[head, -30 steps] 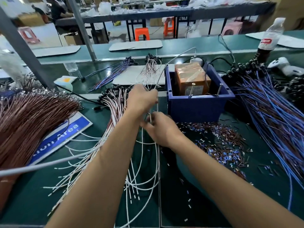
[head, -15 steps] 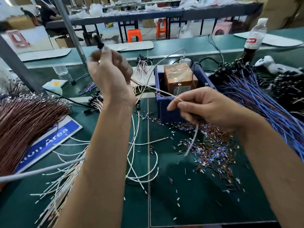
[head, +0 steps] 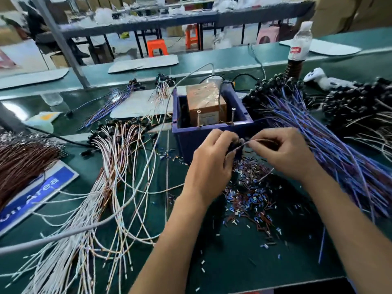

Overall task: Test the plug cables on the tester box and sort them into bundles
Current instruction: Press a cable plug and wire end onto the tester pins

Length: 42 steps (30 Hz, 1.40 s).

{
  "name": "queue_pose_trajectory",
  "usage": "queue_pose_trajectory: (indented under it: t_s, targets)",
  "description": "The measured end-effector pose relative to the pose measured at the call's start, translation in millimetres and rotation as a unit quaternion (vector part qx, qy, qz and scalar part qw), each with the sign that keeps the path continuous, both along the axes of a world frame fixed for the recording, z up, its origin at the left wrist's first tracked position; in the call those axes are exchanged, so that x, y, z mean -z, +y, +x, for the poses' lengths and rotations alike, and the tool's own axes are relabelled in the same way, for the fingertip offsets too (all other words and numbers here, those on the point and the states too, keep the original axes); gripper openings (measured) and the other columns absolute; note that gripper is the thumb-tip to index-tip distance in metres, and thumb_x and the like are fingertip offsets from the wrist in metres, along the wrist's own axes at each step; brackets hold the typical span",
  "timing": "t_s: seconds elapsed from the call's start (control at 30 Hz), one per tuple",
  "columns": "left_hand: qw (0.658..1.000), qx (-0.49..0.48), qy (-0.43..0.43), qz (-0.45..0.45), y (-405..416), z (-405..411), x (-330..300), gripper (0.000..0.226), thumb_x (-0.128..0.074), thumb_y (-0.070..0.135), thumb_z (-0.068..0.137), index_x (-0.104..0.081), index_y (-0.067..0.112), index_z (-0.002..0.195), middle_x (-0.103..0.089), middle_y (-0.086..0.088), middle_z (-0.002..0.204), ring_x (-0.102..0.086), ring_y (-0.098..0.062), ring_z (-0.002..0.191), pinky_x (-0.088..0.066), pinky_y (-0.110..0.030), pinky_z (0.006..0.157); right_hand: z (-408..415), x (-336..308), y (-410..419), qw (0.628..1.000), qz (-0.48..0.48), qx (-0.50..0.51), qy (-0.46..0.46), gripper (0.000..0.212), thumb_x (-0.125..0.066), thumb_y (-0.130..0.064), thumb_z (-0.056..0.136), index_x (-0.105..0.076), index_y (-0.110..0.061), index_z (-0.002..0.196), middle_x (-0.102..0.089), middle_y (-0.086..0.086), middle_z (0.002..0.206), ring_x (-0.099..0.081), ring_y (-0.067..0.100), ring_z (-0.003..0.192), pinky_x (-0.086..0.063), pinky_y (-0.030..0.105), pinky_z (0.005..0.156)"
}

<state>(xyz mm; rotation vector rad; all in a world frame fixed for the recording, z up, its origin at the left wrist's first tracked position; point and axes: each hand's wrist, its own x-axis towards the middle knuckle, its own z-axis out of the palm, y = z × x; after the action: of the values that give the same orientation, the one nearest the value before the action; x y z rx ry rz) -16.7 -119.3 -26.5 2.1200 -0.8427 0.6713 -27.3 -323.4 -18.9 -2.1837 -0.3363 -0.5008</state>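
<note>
Left hand [head: 209, 164] curled around black moulded plug end of thin pinkish-white plug cable [head: 262, 141], right hand [head: 284, 154] pinching its wire just beside the plug. Held in the air right in front of blue plastic tester box [head: 212, 132], over heap of cut insulation offcuts [head: 252, 198].

Risks, as judged:
- Loose tail drooping toward offcuts and white-and-brown cable fan [head: 110, 166] on the left; could snag and drag neighbours out of their bundle.
- Pinch so close to plug could kink the wire or strain the joint if pulled hard.
- Blue-and-purple cable bundle [head: 331, 149] just beside right wrist; easy to sweep or mix piles.
- Two upright metal pins [head: 198, 117] at box rim; poor contact possible if cable goes in tilted.

Long axis roughly left-right between the hands, plug end to the left. Exact plug facing hidden by fingers.
</note>
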Motion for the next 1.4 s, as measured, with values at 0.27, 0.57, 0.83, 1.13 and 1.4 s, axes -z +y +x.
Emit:
queue_pose_trajectory:
  t_s: [0.27,0.57,0.83,1.13,1.4]
  targets:
    - [0.995,-0.001,0.101,0.019,10,11,28,0.010,-0.079,0.015,0.087,-0.074,0.012,0.095,-0.074,0.001,0.082,-0.068,-0.020,0.073,-0.054,-0.039,0.070,1,22,1,0.994,0.095,-0.038,0.044,0.006,-0.079,-0.022,0.085,-0.078,-0.025,0.080,-0.075,-0.008,0.076,-0.068,0.003,0.072,-0.050,0.016,0.070]
    - [0.939,0.084,0.308,-0.123,13,8,20,0.016,-0.063,0.022,0.090,-0.066,0.020,0.075,-0.056,-0.002,0.063,-0.049,-0.013,0.062,-0.039,-0.034,0.061,-2,23,-4,0.964,0.199,-0.120,0.133,0.011,-0.076,-0.007,0.091,-0.075,-0.009,0.081,-0.059,-0.004,0.059,-0.050,0.006,0.052,-0.039,0.015,0.050]
    - [0.771,0.204,0.500,-0.337,28,13,15,0.023,-0.057,0.020,0.095,-0.063,0.017,0.074,-0.034,0.010,0.057,-0.024,-0.004,0.048,-0.021,-0.015,0.038,1,23,-15,0.889,0.390,-0.135,0.200,0.037,-0.082,-0.024,0.083,-0.070,-0.012,0.116,-0.046,0.003,0.060,-0.034,0.009,0.044,-0.020,0.018,0.035]
    - [0.692,0.294,0.532,-0.390,26,9,12,0.023,-0.060,0.029,0.100,-0.073,0.013,0.092,-0.039,0.011,0.063,-0.029,0.000,0.049,-0.026,-0.011,0.038,-7,14,-27,0.602,0.668,-0.396,0.187,0.015,-0.066,-0.009,0.097,-0.066,0.002,0.108,-0.069,0.014,0.090,-0.059,0.014,0.059,-0.043,0.016,0.043]
    - [0.808,0.186,0.390,-0.401,17,4,13,0.034,-0.046,0.025,0.109,-0.076,0.009,0.108,-0.053,-0.011,0.069,-0.025,-0.007,0.049,-0.025,-0.017,0.046,-11,12,-31,0.619,0.691,-0.339,0.156,0.031,-0.068,-0.010,0.091,-0.070,0.001,0.120,-0.074,0.017,0.116,-0.065,0.020,0.075,-0.054,0.020,0.051]
